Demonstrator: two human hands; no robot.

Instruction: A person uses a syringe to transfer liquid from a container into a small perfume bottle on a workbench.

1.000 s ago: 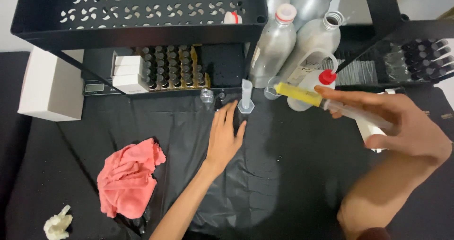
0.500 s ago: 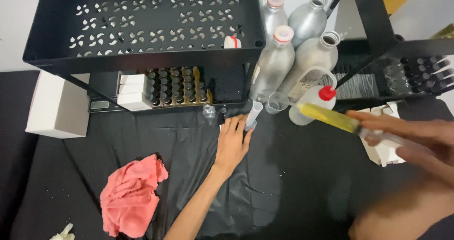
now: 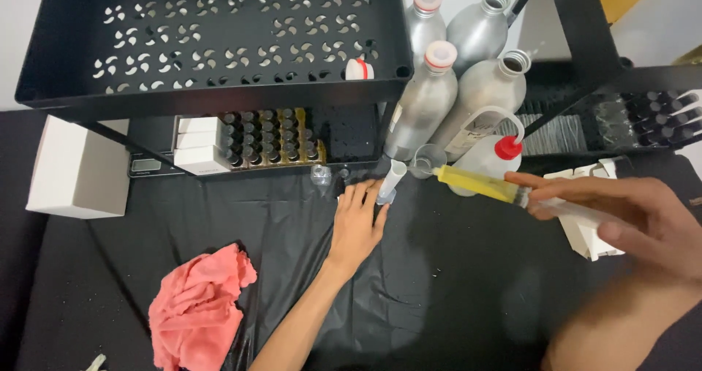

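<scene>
Near the desk's back edge, our left hand (image 3: 356,225) lay flat, fingers spread, beside a small cylinder (image 3: 390,182); our right hand (image 3: 635,221) pinched a yellow-filled syringe (image 3: 491,184).

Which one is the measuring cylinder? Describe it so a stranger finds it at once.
Start at the black shelf, then drop to the cluster of silver bottles at its right end. Just in front of them, by the left hand's fingertips, stands the cylinder: the only slim, clear, upright tube, much thinner than the bottles.

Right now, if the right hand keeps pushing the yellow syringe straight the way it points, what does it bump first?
Probably the small clear measuring cylinder beside the left hand; the right hand aims the yellow-filled plastic syringe towards it, though depth is unclear.
</scene>
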